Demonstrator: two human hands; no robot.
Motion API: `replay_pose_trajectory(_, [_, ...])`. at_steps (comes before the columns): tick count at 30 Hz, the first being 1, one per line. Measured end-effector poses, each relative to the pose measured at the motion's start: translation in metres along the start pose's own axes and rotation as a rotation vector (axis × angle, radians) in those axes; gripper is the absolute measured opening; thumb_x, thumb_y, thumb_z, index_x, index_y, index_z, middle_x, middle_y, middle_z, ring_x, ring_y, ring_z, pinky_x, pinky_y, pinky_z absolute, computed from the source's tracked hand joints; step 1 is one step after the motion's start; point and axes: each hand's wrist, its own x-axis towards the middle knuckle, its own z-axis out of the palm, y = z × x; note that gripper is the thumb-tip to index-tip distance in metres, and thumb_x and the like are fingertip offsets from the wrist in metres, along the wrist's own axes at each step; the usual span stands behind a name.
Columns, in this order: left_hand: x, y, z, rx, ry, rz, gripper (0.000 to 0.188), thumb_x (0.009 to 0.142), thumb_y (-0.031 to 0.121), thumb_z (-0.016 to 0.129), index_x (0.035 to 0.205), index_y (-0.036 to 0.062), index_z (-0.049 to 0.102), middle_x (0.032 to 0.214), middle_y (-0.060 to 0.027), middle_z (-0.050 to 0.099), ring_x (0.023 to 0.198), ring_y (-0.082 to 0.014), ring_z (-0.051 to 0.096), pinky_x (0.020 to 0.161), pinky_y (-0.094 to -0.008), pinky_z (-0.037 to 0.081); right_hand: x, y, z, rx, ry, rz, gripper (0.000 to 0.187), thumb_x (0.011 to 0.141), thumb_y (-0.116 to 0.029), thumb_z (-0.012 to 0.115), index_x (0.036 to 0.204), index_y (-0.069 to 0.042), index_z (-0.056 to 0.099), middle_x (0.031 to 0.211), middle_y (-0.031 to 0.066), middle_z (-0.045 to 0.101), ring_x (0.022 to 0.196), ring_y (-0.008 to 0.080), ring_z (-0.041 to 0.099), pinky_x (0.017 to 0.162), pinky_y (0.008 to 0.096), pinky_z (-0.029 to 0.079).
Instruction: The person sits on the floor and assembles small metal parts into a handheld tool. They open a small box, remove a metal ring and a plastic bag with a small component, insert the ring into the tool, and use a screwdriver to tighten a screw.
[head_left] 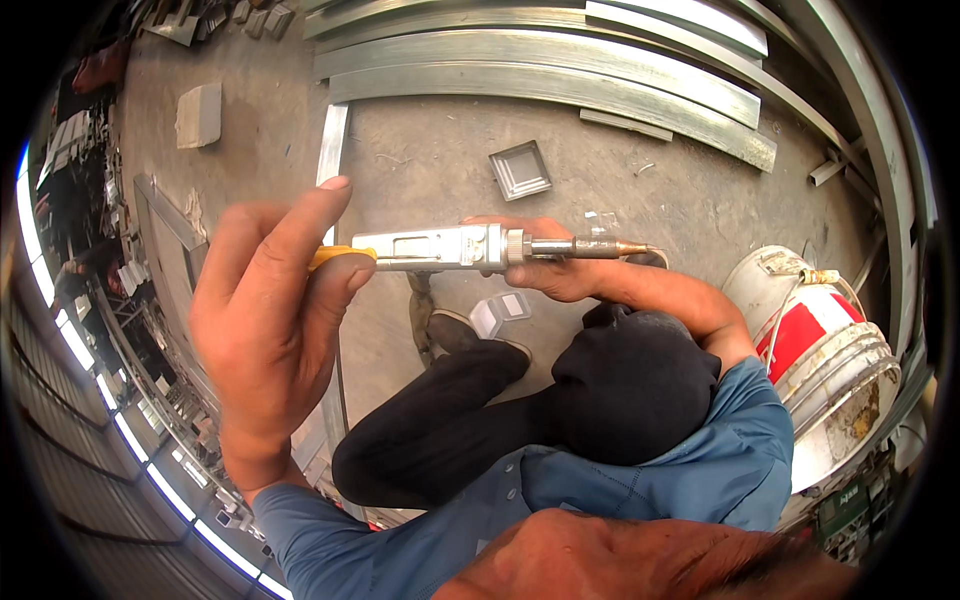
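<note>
My right hand [550, 278] grips, from behind, a silver metal tool [430, 246] that looks like a welding gun head. It has a boxy body with a long slot, a knurled ring and a slim nozzle ending in a copper-coloured tip, pointing right. My left hand [275, 290] is pinched, thumb against fingers with the index finger raised, on a yellow handle [345, 256] at the body's left end. A thin shaft seems to run from this handle along the slot; whether it enters cannot be made out. Both my knees are bent below the tool.
Below lies an opened clear plastic case [500, 312] on the concrete floor. A square metal piece [521, 170] sits farther off, before long metal profiles [550, 75]. A stained white-and-red bucket [815, 345] stands at right. A pale block [199, 115] lies far left.
</note>
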Motion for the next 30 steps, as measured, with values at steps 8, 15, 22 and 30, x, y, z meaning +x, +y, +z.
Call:
replay_pose_trajectory(8, [0.011, -0.001, 0.006, -0.325, -0.062, -0.059, 0.037, 0.087, 0.009, 0.072, 0.121, -0.0003, 0.065, 0.086, -0.0121, 0.063, 0.077, -0.0249, 0.063, 0.07, -0.0354, 0.05, 0.0, 0.0, -0.001, -0.001, -0.025, 0.087, 0.088, 0.092, -0.057, 0.068, 0.152, 0.001, 0.04, 0.116, 0.0113, 0.069, 0.098, 0.019, 0.062, 0.089, 0.0363, 0.051])
replay_pose_trajectory(15, [0.023, 0.006, -0.001, -0.081, -0.141, 0.019, 0.027, 0.087, 0.004, 0.072, 0.112, 0.0004, 0.064, 0.084, -0.0119, 0.06, 0.075, -0.0259, 0.059, 0.068, -0.0345, 0.048, 0.0, -0.001, 0.001, -0.001, -0.036, 0.008, 0.074, 0.097, -0.046, 0.066, 0.151, 0.0, 0.042, 0.121, 0.0135, 0.069, 0.109, 0.0235, 0.064, 0.096, 0.038, 0.049])
replay_pose_trajectory(22, [0.029, 0.006, -0.012, -0.014, -0.293, 0.064, 0.028, 0.083, -0.004, 0.069, 0.109, -0.0001, 0.061, 0.088, -0.0107, 0.061, 0.076, -0.0242, 0.06, 0.072, -0.0332, 0.048, 0.0, -0.002, 0.0, 0.008, -0.042, 0.01, 0.074, 0.098, -0.045, 0.065, 0.152, 0.0, 0.041, 0.123, 0.0141, 0.068, 0.111, 0.0245, 0.064, 0.098, 0.0383, 0.049])
replay_pose_trajectory(30, [0.032, 0.011, -0.01, -0.167, -0.263, 0.011, 0.029, 0.083, -0.002, 0.07, 0.111, 0.0006, 0.061, 0.086, -0.0134, 0.061, 0.075, -0.0277, 0.061, 0.07, -0.0347, 0.049, 0.0, 0.003, 0.001, 0.031, -0.038, 0.042, 0.081, 0.095, -0.048, 0.068, 0.153, 0.0, 0.039, 0.127, 0.013, 0.066, 0.11, 0.021, 0.061, 0.098, 0.0371, 0.048])
